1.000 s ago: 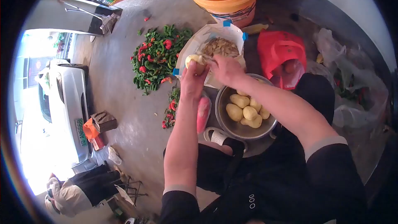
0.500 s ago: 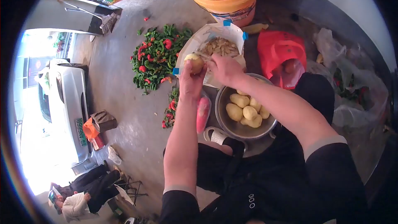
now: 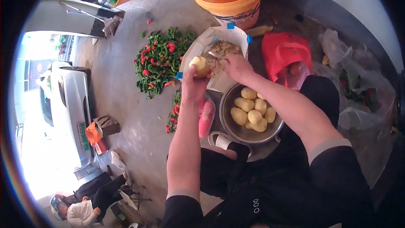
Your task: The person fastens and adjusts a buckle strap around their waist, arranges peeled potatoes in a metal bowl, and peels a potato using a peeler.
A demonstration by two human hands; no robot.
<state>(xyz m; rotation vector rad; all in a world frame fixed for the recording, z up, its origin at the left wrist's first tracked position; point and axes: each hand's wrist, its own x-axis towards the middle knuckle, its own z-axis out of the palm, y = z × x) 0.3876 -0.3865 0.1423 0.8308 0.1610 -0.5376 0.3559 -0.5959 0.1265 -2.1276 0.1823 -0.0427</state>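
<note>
My left hand (image 3: 195, 86) is closed around a partly peeled potato (image 3: 199, 66), its pale flesh showing on the upper side. Fingers of my right hand (image 3: 238, 68) are wrapped round a peeler (image 3: 213, 54), whose light end points left, a little apart from the potato. Both hands are over a white paper-lined box (image 3: 192, 55) with blue corners. Potato peelings (image 3: 228, 47) lie in it. Close below my right forearm stands a metal pot (image 3: 225, 122) with several peeled potatoes (image 3: 254, 116).
Green and red peppers (image 3: 162, 59) are heaped on the floor at left. An orange bucket (image 3: 228, 6) stands beyond the box. To the right are a red bag (image 3: 287, 50) and clear plastic bags (image 3: 358, 109). A seated person (image 3: 84, 211) and a white car (image 3: 67, 109) are farther left.
My right hand has moved right with the peeler, away from the potato. More bare flesh shows on the potato, still in my left hand.
</note>
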